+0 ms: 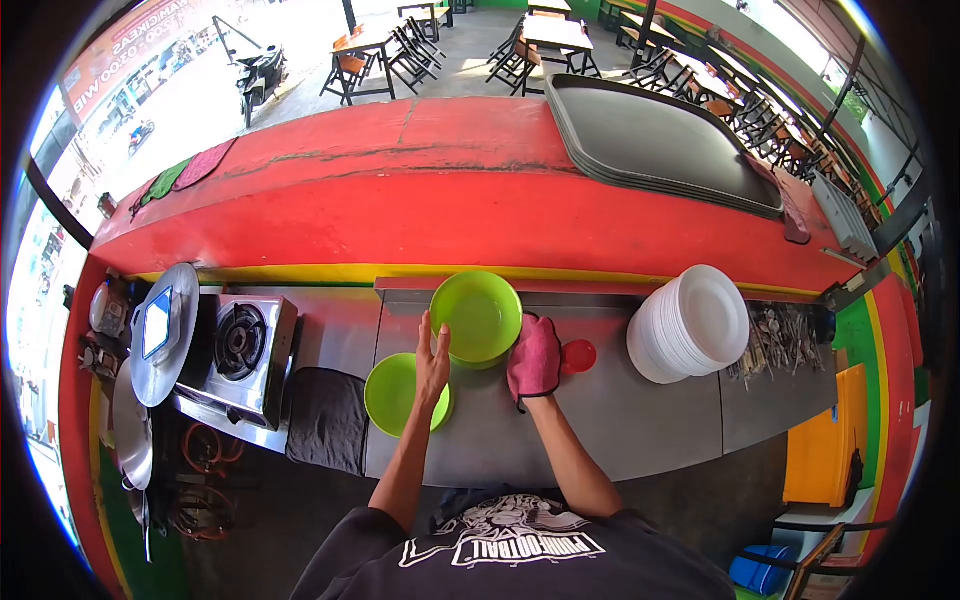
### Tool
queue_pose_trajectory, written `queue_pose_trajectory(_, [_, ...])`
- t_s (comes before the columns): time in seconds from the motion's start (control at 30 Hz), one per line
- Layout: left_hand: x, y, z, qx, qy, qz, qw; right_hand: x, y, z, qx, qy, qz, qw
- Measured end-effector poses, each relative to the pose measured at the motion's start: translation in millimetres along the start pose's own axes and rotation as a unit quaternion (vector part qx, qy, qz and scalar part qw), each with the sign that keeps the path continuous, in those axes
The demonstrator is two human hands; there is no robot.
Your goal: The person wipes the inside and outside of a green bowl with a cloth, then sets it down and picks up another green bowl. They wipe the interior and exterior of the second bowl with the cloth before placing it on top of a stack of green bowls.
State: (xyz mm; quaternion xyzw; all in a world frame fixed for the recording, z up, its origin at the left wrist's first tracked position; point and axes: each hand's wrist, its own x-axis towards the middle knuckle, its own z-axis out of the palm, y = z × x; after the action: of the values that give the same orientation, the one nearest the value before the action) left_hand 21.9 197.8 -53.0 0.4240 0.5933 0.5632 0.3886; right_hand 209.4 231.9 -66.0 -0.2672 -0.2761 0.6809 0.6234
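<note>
A lime-green bowl (480,312) sits on the steel counter against the red wall, with another green rim showing just beneath it. My left hand (433,362) is open, its fingers stretched flat along the bowl's left side. In my right hand is a pink cloth (535,358), which covers the fingers and lies right at the bowl's right edge. A second green bowl (388,393) stands nearer to me, partly hidden behind my left hand and wrist. Just right of the cloth is a small red round item (578,356).
White plates (715,318) are stacked at right, beside a heap of cutlery (778,345). A gas stove (245,345) and a folded black cloth (327,420) are at left. Large trays (660,140) rest on the red ledge (400,200). A phone (158,322) lies on a metal lid.
</note>
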Motion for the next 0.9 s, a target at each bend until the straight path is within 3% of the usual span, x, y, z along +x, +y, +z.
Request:
queue_pose_trajectory(0.07, [-10, 21, 0, 0.011, -0.004, 0.015, 1.0, -9, -16, 13, 0.051, -0.014, 0.017, 0.998])
queue_pose_trajectory(0.17, [-24, 33, 3, -0.09, -0.024, 0.056, 0.994, -35, -59, 55, 0.099, -0.031, 0.019, 0.994])
queue_pose_trajectory(0.27, [-53, 68, 6, -0.176, -0.043, 0.049, 0.982, -53, -65, 59, 0.125, -0.04, -0.005, 0.991])
queue_pose_trajectory(0.4, [-77, 66, 5, -0.261, -0.015, 0.005, 0.965, -88, -64, 40, -0.186, 0.012, -0.055, 0.981])
queue_pose_trajectory(0.5, [-90, 48, -9, -0.312, -0.005, -0.083, 0.946, -116, -52, -5, -0.311, 0.066, -0.069, 0.946])
queue_pose_trajectory(0.57, [-99, 40, -26, -0.353, -0.014, -0.148, 0.924, -133, -46, -31, -0.393, 0.097, -0.077, 0.911])
queue_pose_trajectory(0.67, [-104, 20, -40, -0.261, 0.009, -0.12, 0.958, -140, -52, -36, -0.535, 0.131, -0.165, 0.818])
queue_pose_trajectory(0.73, [-114, 22, -48, -0.207, -0.004, -0.113, 0.972, -152, -83, 24, -0.686, 0.178, -0.232, 0.666])
queue_pose_trajectory(0.8, [-124, 54, -53, -0.165, -0.049, -0.109, 0.979, -156, -87, 64, -0.633, 0.196, -0.277, 0.696])
queue_pose_trajectory(0.9, [-139, 55, -56, -0.129, -0.086, -0.089, 0.984, -153, -90, 138, -0.563, 0.184, -0.203, 0.78])
